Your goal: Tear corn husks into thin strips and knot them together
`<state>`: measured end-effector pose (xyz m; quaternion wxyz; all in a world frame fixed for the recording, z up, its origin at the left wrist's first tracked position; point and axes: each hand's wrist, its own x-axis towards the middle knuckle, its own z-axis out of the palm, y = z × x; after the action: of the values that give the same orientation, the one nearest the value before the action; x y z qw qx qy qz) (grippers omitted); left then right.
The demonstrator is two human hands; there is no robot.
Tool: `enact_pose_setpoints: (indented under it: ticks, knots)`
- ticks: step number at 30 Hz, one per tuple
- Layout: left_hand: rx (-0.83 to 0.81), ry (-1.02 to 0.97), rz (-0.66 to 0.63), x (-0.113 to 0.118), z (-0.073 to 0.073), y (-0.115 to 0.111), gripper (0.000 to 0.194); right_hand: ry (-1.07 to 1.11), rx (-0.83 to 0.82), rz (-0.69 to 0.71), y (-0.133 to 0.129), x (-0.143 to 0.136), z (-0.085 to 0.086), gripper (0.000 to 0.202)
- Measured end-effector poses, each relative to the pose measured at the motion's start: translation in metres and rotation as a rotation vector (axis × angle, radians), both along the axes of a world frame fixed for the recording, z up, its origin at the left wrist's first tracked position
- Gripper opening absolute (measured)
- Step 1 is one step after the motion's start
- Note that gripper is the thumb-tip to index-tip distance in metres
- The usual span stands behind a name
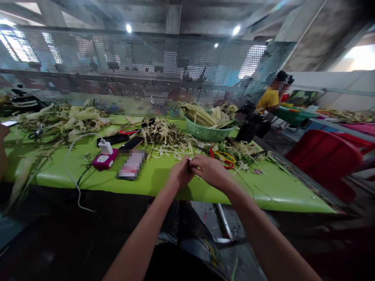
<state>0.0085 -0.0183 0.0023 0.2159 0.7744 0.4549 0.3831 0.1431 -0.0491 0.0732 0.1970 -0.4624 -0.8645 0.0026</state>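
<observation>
Above the front edge of the green table (164,183), my left hand (181,173) and my right hand (211,170) meet with their fingertips pinched together. A small whitish bit shows between the fingers, too small and covered to name. Just beyond my right hand lie scissors or pliers with red and yellow handles (225,157). A loose pile of pale, shredded plant pieces (166,134) spreads out behind my hands. Farther back, a green plastic basket (202,132) holds dry corn husks (199,114).
Left of my hands lie phones (131,166), a magenta power socket (104,160) with a white charger (105,146), and its cable. More husks (83,117) are heaped at far left. A perforated metal screen (140,74) stands behind. At right are a red chair (322,160) and a person in yellow (268,99).
</observation>
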Motion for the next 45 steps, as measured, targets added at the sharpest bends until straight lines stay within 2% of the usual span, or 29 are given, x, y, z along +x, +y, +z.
enact_pose_setpoints:
  ticks: [4,8,13,18,22,26,29,36,42,45]
  knots:
    - [-0.027,-0.088,-0.023,-0.001,0.001,-0.001,0.016,-0.092,-0.034,-0.013,-0.001,-0.002,0.005,0.013]
    - [-0.023,-0.051,-0.01,0.0,0.003,-0.002,0.018,-0.17,-0.015,-0.073,-0.001,-0.006,0.006,0.011]
    - [-0.057,-0.118,0.001,0.001,0.003,-0.003,0.018,-0.052,0.069,-0.106,0.0,-0.008,-0.003,0.009]
    - [-0.072,-0.257,-0.075,0.0,0.0,0.001,0.025,0.05,0.074,-0.086,0.002,-0.006,-0.006,0.012]
    - [-0.123,-0.366,-0.202,-0.004,-0.001,0.001,0.027,0.068,0.052,-0.07,0.004,-0.004,-0.004,0.011]
    - [-0.286,-0.663,-0.41,-0.006,-0.003,0.001,0.031,0.089,0.045,-0.077,0.005,0.0,-0.001,0.008]
    - [-0.41,-0.84,-0.499,-0.005,-0.004,0.001,0.028,0.102,0.028,-0.068,0.006,0.004,0.001,0.008]
    - [-0.423,-0.799,-0.479,-0.006,-0.006,0.003,0.024,0.077,-0.007,-0.035,0.006,0.009,0.003,0.012]
    - [-0.39,-0.795,-0.509,-0.003,-0.015,0.007,0.025,0.028,0.008,-0.073,0.006,0.008,0.001,0.013]
    - [-0.39,-0.77,-0.503,-0.004,-0.018,0.009,0.024,0.057,0.008,-0.049,0.005,0.007,0.0,0.013]
